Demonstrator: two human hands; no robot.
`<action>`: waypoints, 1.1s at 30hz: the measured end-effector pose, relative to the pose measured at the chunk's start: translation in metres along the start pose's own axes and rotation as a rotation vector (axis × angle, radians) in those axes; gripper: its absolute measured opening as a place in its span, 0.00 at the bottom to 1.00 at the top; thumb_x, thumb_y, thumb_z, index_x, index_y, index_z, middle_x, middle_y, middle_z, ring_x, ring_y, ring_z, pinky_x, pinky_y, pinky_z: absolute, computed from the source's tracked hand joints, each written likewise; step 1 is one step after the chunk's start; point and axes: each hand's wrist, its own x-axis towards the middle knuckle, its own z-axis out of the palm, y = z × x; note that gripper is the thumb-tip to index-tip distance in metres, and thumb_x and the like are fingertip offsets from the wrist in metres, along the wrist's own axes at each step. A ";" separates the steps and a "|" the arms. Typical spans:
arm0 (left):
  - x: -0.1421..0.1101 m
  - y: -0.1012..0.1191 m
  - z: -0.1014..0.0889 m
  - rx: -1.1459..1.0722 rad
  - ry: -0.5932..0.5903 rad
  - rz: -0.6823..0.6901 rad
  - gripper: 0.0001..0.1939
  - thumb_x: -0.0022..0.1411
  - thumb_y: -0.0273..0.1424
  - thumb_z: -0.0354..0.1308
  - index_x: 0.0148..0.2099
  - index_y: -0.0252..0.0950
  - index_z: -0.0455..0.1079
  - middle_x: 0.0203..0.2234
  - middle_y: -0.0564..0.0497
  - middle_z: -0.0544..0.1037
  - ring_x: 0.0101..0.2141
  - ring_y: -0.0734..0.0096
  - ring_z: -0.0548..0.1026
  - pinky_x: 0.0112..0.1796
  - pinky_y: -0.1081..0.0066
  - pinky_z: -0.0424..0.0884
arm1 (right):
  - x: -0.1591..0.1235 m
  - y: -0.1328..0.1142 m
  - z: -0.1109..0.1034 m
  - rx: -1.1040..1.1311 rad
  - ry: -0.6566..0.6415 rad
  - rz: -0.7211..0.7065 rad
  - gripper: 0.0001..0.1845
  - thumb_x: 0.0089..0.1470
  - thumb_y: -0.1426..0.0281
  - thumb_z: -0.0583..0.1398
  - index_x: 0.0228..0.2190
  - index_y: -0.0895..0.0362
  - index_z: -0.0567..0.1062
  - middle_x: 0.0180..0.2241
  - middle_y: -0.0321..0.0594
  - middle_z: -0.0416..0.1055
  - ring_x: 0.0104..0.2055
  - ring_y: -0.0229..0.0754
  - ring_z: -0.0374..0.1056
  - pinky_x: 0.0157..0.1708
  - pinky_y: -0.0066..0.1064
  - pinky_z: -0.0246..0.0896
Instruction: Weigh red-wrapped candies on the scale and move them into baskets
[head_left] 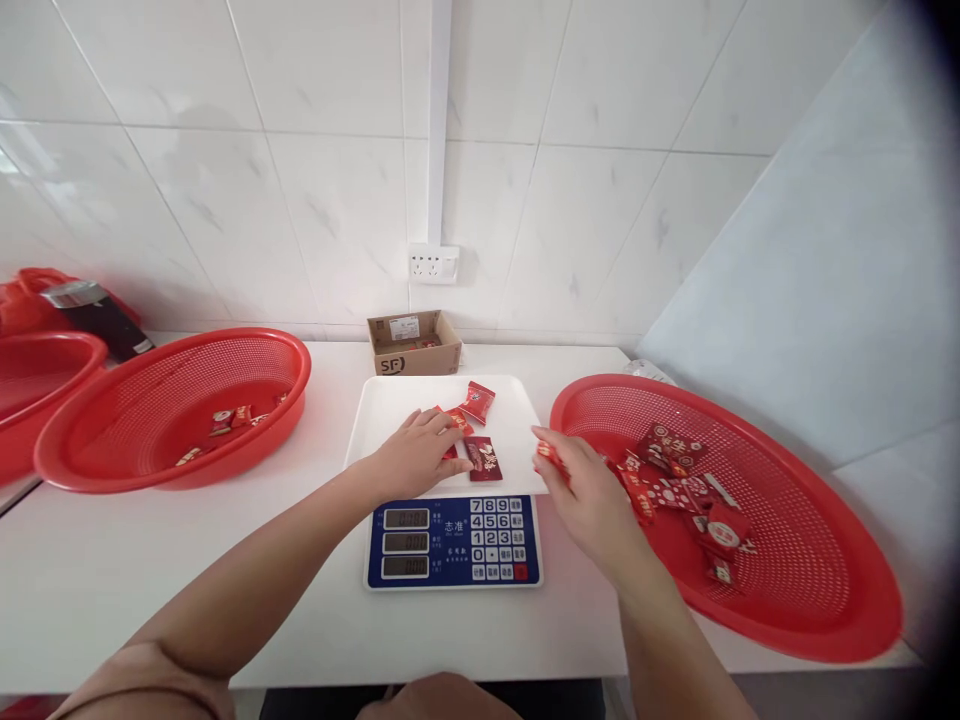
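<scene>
Over the white counter (187,610), the right hand (592,505) pinches a red packet (551,458) slanting down-right.

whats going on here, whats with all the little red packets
A person's left hand rests on small red wrapped packets lying on the white tray of a blue-faced digital scale. Their right hand pinches another packet at the tray's edge. More packets lie in two round red mesh plastic baskets, one on each side of the scale.
</scene>
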 end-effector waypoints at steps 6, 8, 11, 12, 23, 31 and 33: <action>-0.025 -0.007 -0.007 -0.037 0.033 -0.001 0.23 0.65 0.46 0.42 0.54 0.39 0.63 0.54 0.45 0.67 0.60 0.54 0.54 0.57 0.53 0.55 | 0.019 -0.018 0.010 0.029 0.007 -0.031 0.25 0.59 0.60 0.50 0.56 0.55 0.64 0.40 0.47 0.70 0.41 0.48 0.69 0.38 0.39 0.67; -0.039 -0.013 -0.011 -0.112 0.077 -0.063 0.24 0.65 0.47 0.41 0.57 0.41 0.60 0.58 0.46 0.63 0.62 0.56 0.51 0.58 0.53 0.55 | 0.008 -0.012 0.002 0.007 0.041 -0.006 0.24 0.59 0.59 0.51 0.54 0.54 0.66 0.41 0.46 0.70 0.41 0.47 0.69 0.39 0.39 0.66; -0.062 -0.024 -0.016 -0.200 0.129 -0.207 0.24 0.66 0.47 0.40 0.59 0.43 0.58 0.60 0.47 0.60 0.62 0.60 0.52 0.58 0.55 0.57 | -0.014 0.009 -0.012 -0.096 0.065 0.062 0.23 0.59 0.58 0.51 0.53 0.52 0.67 0.44 0.46 0.70 0.46 0.50 0.67 0.44 0.43 0.64; -0.068 -0.027 -0.017 -0.215 0.142 -0.254 0.24 0.65 0.47 0.40 0.59 0.44 0.58 0.60 0.47 0.60 0.62 0.60 0.54 0.58 0.55 0.57 | -0.022 0.017 -0.015 -0.141 0.064 0.093 0.23 0.58 0.58 0.51 0.52 0.53 0.67 0.45 0.47 0.70 0.49 0.51 0.65 0.46 0.45 0.63; -0.080 -0.037 0.004 -0.210 0.156 -0.299 0.21 0.64 0.44 0.46 0.56 0.45 0.62 0.60 0.48 0.60 0.62 0.60 0.52 0.58 0.55 0.58 | -0.044 0.048 -0.012 -0.260 -0.120 0.242 0.26 0.58 0.55 0.49 0.53 0.54 0.67 0.50 0.46 0.69 0.51 0.52 0.66 0.44 0.45 0.66; -0.066 -0.029 0.014 -0.131 0.140 -0.197 0.18 0.65 0.39 0.45 0.54 0.43 0.64 0.59 0.48 0.61 0.63 0.56 0.48 0.58 0.52 0.57 | -0.043 0.046 -0.012 -0.281 -0.111 0.216 0.25 0.58 0.56 0.49 0.52 0.54 0.68 0.49 0.46 0.70 0.50 0.51 0.66 0.43 0.43 0.66; -0.063 -0.027 0.012 -0.120 0.135 -0.172 0.18 0.66 0.40 0.44 0.54 0.44 0.64 0.60 0.48 0.60 0.64 0.56 0.47 0.58 0.51 0.56 | -0.043 0.044 -0.013 -0.279 -0.113 0.218 0.25 0.58 0.56 0.49 0.52 0.54 0.68 0.49 0.46 0.70 0.51 0.51 0.66 0.44 0.43 0.66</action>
